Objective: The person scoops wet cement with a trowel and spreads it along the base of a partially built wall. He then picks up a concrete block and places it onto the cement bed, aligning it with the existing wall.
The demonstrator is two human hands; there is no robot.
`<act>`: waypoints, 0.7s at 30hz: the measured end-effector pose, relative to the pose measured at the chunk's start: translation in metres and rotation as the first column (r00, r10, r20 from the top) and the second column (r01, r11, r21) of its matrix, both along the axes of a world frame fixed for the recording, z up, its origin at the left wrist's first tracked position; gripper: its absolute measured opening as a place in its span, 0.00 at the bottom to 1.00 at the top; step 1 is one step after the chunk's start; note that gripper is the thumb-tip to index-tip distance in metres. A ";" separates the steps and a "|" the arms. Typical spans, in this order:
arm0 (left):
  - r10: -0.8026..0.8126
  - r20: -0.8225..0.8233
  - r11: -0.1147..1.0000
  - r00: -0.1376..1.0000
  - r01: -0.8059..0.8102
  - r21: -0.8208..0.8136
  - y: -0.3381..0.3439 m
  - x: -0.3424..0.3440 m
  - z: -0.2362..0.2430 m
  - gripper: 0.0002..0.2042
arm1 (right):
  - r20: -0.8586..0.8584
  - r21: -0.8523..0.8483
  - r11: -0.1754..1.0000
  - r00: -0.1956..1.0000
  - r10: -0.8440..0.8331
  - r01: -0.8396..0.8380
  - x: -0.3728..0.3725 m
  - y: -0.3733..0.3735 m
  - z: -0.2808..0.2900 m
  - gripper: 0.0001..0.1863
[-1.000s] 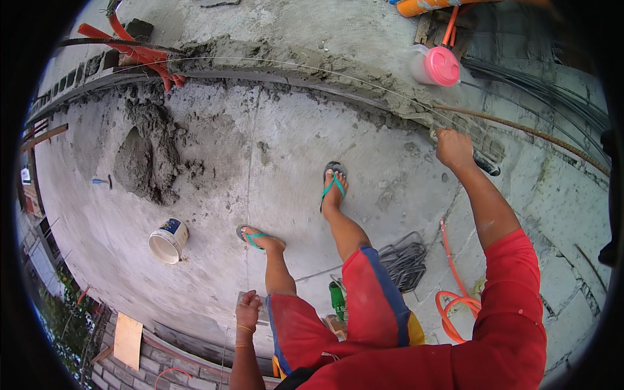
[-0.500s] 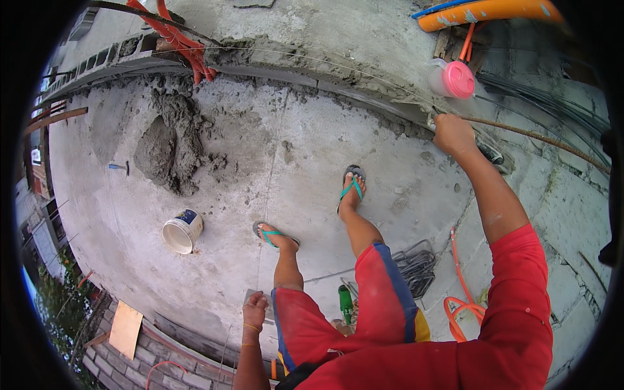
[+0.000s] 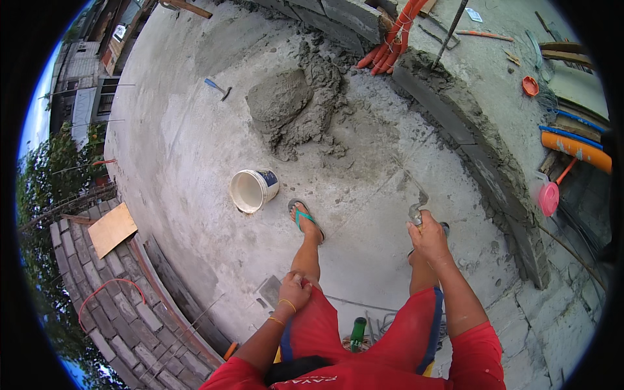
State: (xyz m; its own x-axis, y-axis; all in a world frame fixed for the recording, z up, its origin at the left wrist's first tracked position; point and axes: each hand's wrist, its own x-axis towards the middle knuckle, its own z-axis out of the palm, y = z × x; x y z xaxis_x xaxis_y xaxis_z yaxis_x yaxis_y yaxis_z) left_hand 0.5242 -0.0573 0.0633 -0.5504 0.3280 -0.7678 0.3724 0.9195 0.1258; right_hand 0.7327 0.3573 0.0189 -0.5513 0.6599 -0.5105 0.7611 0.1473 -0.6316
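Observation:
My right hand is closed round the handle of a trowel. Its bent shank and thin blade point away from me over the concrete floor, and the blade blends with the grey. My left hand is curled beside my left knee. A flat grey rectangular plate juts out from its fingers. Farther off lies a heap of wet mortar, partly spread toward the low block wall. An off-white bucket lies tipped near my left foot, its mouth toward me.
A blue-handled hammer-like tool lies left of the mortar. Orange conduits rise at the wall's gap, beside an upright steel bar. A pink-lidded container stands beyond the wall. Between my legs is a green bottle. Lower left is a brick surface.
My view has swung left. My right hand has left the wall's top and now holds the trowel over the floor in front of me. My left hand has come against my knee.

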 end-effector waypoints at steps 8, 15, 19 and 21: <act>0.064 0.096 0.991 0.993 -0.052 -0.123 -0.036 -0.148 -0.027 0.33 | 0.167 -0.213 0.977 0.985 0.049 -0.012 -0.236 -0.078 -0.163 0.19; 0.305 0.227 0.947 0.925 -0.319 0.030 -0.024 -0.234 -0.025 0.36 | 0.383 -0.087 0.898 0.818 0.430 -0.431 -0.358 -0.058 -0.076 0.19; 0.330 0.192 0.934 0.924 -0.349 0.072 -0.024 -0.243 -0.017 0.36 | 0.528 0.052 0.645 0.570 0.630 -0.762 -0.509 0.033 -0.027 0.18; 0.331 0.161 0.943 0.930 -0.333 -0.012 -0.029 -0.233 -0.013 0.37 | 0.565 0.103 0.535 0.492 0.662 -0.838 -0.598 0.070 -0.025 0.17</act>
